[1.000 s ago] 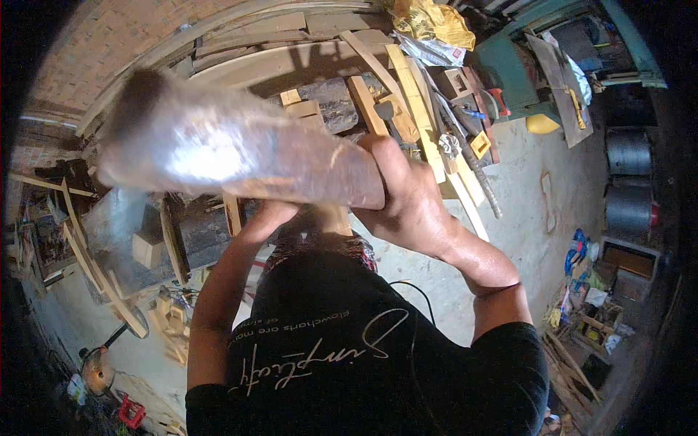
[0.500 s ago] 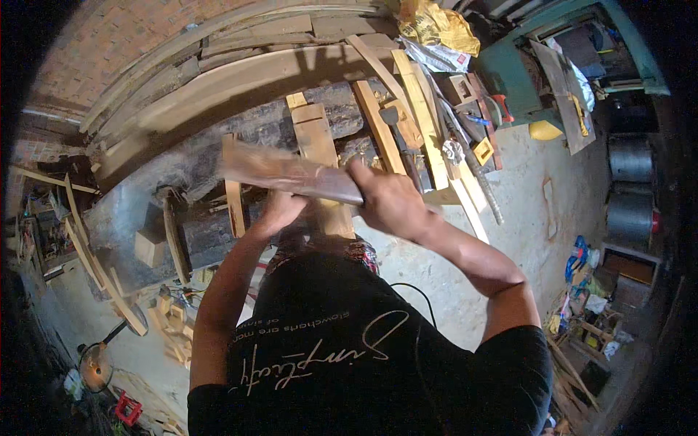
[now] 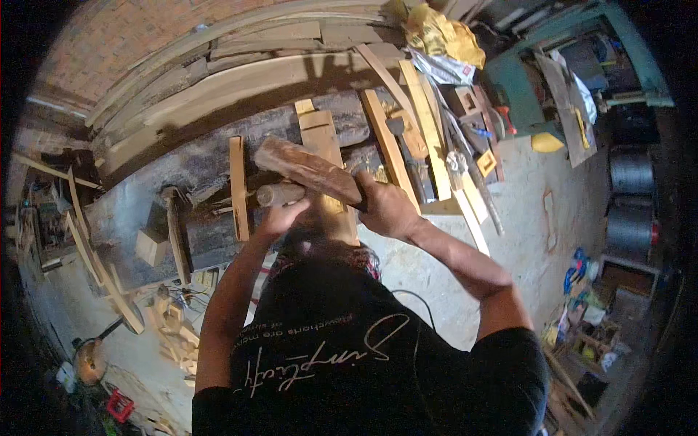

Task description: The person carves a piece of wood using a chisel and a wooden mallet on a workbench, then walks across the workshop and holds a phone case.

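A thick brown wooden club-like mallet (image 3: 313, 171) slants across the middle of the view, with my right hand (image 3: 389, 209) closed round its near end. Under its left part, my left hand (image 3: 282, 216) wraps round a stout tool handle with a round wooden end (image 3: 275, 194); the rest of that tool is hidden. Beneath both hands lies a pale wooden board (image 3: 323, 138) with a dark slot near its far end. It rests across a dark, rough timber bench (image 3: 207, 163) and reaches toward my lap.
A narrow wood strip (image 3: 238, 189) lies left of the board. Several battens (image 3: 435, 145), a wooden hand plane (image 3: 413, 136) and a metal bar (image 3: 488, 196) lie to the right. Long planks (image 3: 218, 87) line the far side. Wood offcuts (image 3: 171, 320) sit on the floor at left.
The mallet, smeared by motion before, now shows sharply, and its far end has shifted right. The round handle end in my left hand has come into sight. My view has tilted slightly.
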A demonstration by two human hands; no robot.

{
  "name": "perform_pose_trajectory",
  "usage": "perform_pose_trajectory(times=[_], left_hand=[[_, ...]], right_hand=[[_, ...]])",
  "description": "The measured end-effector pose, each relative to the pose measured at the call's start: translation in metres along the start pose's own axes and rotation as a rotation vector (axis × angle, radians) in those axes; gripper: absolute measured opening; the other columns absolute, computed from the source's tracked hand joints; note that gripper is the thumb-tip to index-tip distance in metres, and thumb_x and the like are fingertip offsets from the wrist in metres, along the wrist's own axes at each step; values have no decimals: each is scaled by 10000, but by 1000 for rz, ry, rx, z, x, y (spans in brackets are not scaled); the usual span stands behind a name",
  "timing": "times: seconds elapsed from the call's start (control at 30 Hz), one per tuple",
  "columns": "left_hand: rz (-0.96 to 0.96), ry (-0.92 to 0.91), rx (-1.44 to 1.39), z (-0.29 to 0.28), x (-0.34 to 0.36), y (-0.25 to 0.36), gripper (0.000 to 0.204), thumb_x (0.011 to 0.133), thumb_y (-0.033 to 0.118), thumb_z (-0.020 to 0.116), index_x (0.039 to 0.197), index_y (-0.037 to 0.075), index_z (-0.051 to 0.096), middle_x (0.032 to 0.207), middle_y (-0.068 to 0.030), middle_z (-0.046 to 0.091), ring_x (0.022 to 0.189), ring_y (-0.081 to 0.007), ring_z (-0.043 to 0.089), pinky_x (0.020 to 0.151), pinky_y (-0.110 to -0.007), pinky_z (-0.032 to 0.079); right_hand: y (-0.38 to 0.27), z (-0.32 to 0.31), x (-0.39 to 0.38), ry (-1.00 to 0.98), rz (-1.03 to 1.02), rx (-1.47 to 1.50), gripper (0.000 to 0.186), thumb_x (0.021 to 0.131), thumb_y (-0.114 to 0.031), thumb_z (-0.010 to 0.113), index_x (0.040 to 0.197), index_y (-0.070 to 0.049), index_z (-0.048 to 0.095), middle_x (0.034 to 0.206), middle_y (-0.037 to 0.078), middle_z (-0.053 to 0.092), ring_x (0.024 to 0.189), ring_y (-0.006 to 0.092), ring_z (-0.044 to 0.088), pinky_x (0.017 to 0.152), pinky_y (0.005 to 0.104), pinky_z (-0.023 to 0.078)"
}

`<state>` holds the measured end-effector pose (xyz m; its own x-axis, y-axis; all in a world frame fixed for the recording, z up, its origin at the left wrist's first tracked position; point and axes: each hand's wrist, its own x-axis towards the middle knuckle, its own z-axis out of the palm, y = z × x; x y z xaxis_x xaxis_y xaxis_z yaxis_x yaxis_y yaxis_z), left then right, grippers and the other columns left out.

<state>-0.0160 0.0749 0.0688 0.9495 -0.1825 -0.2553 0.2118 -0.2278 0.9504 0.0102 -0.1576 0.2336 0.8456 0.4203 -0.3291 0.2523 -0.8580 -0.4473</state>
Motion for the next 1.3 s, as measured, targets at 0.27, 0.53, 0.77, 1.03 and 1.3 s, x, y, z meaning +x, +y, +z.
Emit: perform_pose_trajectory(times=[0.27, 0.53, 0.77, 1.03, 1.3], left_hand=[[590, -105, 523, 22, -2, 46, 248, 804, -23, 628, 1037, 42, 575, 995, -54, 611, 911, -152, 593, 821, -277, 499], [181, 6, 94, 34, -13, 69, 192, 787, 56, 725, 941, 48, 611, 890, -59, 641, 834, -150, 626, 729, -270, 517], [170, 54, -165, 21, -3, 47, 228, 799, 6, 709, 984, 34, 579, 913, -31, 613, 864, -119, 599, 701, -266, 513], [205, 47, -23, 25, 3, 30, 268, 791, 3, 716, 1008, 59, 569, 906, -12, 604, 824, -104, 579, 689, -268, 504], [400, 85, 120, 26, -1, 55, 233, 782, 6, 723, 963, 33, 579, 897, -44, 613, 813, -128, 587, 696, -281, 492]], right_hand=[[20, 1, -16, 281, -55, 334, 549, 698, -49, 709, 1153, -26, 403, 909, 270, 636, 922, 411, 642, 759, 454, 532], [15, -5, -33, 238, 56, 374, 546, 713, -31, 697, 1180, -29, 414, 954, 255, 643, 972, 388, 641, 793, 430, 542], [22, 1, -36, 330, -48, 380, 500, 687, -60, 716, 1058, -50, 381, 802, 254, 626, 836, 438, 638, 711, 499, 529], [15, -9, -32, 317, -50, 367, 552, 671, -49, 727, 1107, -51, 389, 792, 251, 628, 824, 436, 639, 707, 496, 528], [-12, -56, -47, 310, -77, 356, 542, 697, -22, 694, 1169, -40, 430, 962, 221, 637, 966, 393, 638, 773, 416, 532]])
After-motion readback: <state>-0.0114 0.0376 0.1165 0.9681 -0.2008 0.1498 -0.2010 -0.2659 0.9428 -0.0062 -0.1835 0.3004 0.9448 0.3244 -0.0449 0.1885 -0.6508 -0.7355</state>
